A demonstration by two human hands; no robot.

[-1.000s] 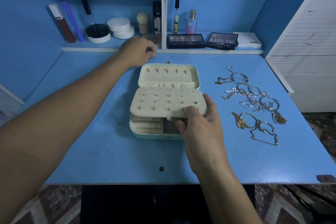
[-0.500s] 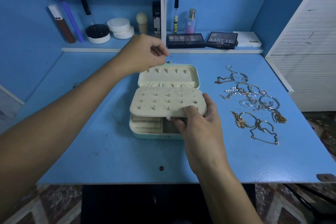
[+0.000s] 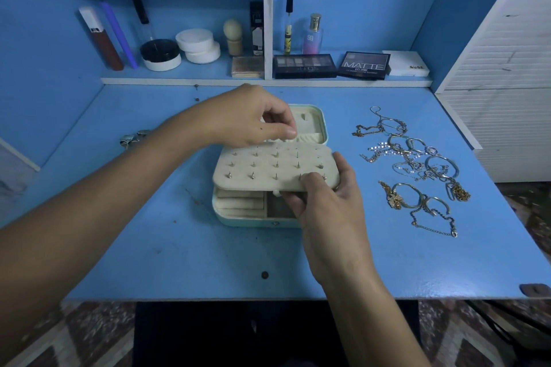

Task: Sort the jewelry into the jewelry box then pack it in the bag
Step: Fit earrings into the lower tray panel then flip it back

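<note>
Blue paint covers the surface [image 3: 149,247] I am looking down on. At far left, near its edge, lie two small silvery pieces [image 3: 133,138] too blurred to name. My left hand [image 3: 250,116] hovers over the back of the open jewelry box [image 3: 238,219], fingers curled with thumb and forefinger pressed together; I cannot tell whether anything is pinched between them. The box sits mid-surface, its cream earring panel [image 3: 268,170] lifted above the lower compartments and studded with small posts. My right hand [image 3: 325,202] pinches the panel's front right corner, thumb on top, fingers beneath. To the right, well apart from the box, lies a loose tangle of gold and silver jewelry [image 3: 417,170].
</note>
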